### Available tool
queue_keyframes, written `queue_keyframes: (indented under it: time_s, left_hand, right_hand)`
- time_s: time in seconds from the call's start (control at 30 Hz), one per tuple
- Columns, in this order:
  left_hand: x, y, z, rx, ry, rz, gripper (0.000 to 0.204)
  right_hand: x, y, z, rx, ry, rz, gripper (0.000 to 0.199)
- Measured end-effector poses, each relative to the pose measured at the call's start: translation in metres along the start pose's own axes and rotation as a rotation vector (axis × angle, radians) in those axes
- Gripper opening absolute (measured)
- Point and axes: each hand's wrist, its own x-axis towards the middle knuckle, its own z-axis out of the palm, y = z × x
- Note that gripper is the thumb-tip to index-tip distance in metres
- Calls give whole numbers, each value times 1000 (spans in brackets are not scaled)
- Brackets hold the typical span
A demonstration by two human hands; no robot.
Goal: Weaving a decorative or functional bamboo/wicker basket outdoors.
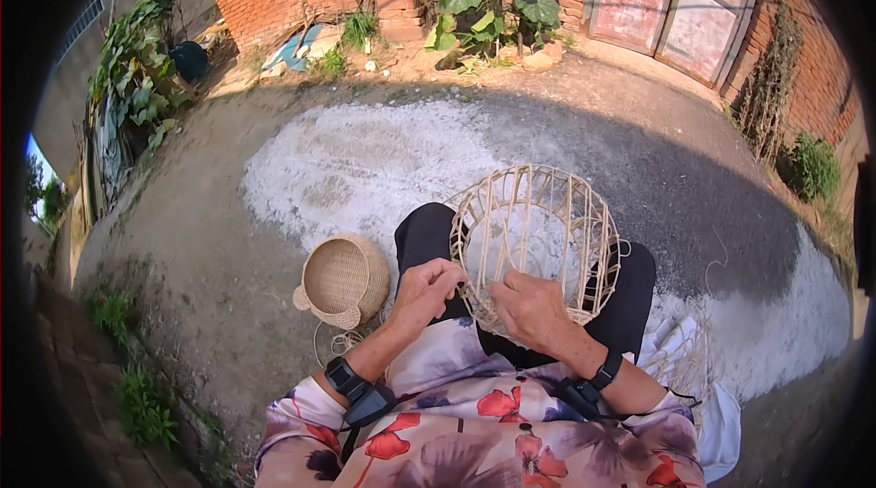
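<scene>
1. Resting on our lap, above the black trousers (pixel 429 237), we see an unfinished basket frame (pixel 537 237) of pale upright canes, open like a cage, tilted toward the ground ahead.
2. Our left hand (pixel 425 292) has its fingers curled, pinching at the frame's near left edge; we cannot tell which strand it grips.
3. Our right hand (pixel 529 310) lies against the woven lower rim, fingers bent and pressed on the canes, thumb toward the left hand.
4. Both wrists carry dark bands above floral sleeves.
5. A finished woven basket (pixel 344 280) sits on the ground just beside our left knee.
6. Loose pale strands (pixel 684 356) lie by our right side.
</scene>
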Motion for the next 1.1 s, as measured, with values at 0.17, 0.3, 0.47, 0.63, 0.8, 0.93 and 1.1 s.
queue_keyframes:
  time_s: [0.17,0.3,0.47,0.63,0.8,0.93,1.1]
  left_hand:
    - [-44,-28,17,-468,-74,-327,24]
    - [-47,-29,34,-829,-100,-449,25]
    - [-34,-51,50,-1047,-178,-384,12]
    - [-27,-58,46,-1133,-366,-404,11]
    - [-26,-59,45,-1220,-412,-395,14]
    - [-29,-59,53,-1213,-328,-289,15]
    - [-29,-59,53,-1263,-300,-283,11]
  right_hand:
    - [1,-2,2,-58,-76,-44,9]
    - [4,0,-6,-97,-166,-93,10]
    - [8,8,-14,-30,-235,-148,9]
    - [12,18,-9,29,-274,-167,8]
    - [16,20,-8,169,-334,-184,8]
    - [17,17,-8,236,-355,-136,7]
    - [17,17,-7,230,-372,-129,7]
